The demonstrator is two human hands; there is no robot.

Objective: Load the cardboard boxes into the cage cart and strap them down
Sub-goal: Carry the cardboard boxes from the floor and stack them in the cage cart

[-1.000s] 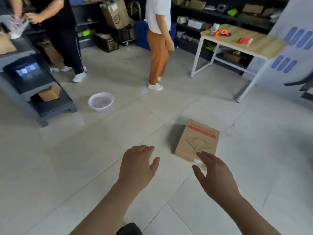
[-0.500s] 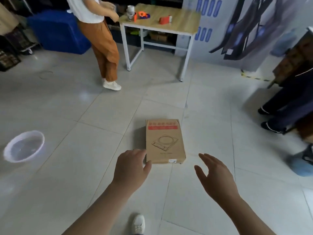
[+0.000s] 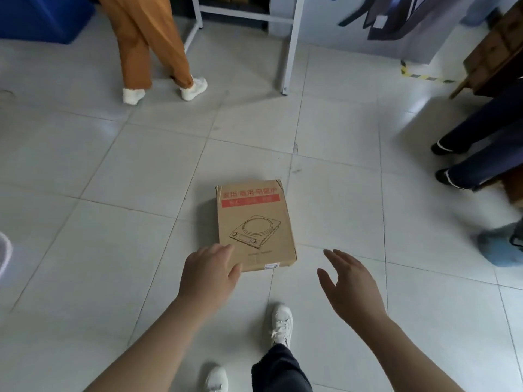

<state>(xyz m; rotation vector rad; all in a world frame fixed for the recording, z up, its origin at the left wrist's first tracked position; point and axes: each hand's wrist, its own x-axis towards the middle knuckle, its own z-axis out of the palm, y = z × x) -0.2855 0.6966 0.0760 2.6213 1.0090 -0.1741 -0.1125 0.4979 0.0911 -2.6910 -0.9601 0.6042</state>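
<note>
Brown cardboard box (image 3: 254, 224) is laid flat on the tiled floor (image 3: 113, 193), just ahead of the person's white shoe (image 3: 281, 323). Its long axis is directed away from the person, with the far end turned a little to the left. The red printed band is at the far short edge and a small label at the near one.

The left hand (image 3: 209, 271) is held over the near left corner, with the fingers loosely bent and nothing grasped. Whether the cardboard is touched cannot be told. The right hand (image 3: 348, 281) is spread with straight fingers, released, near the near right corner but apart from it.

The hands are probably placed on both sides because a flat, wide box is best taken by its two long edges. No cage cart is seen, so the loading is judged not yet begun.
</note>
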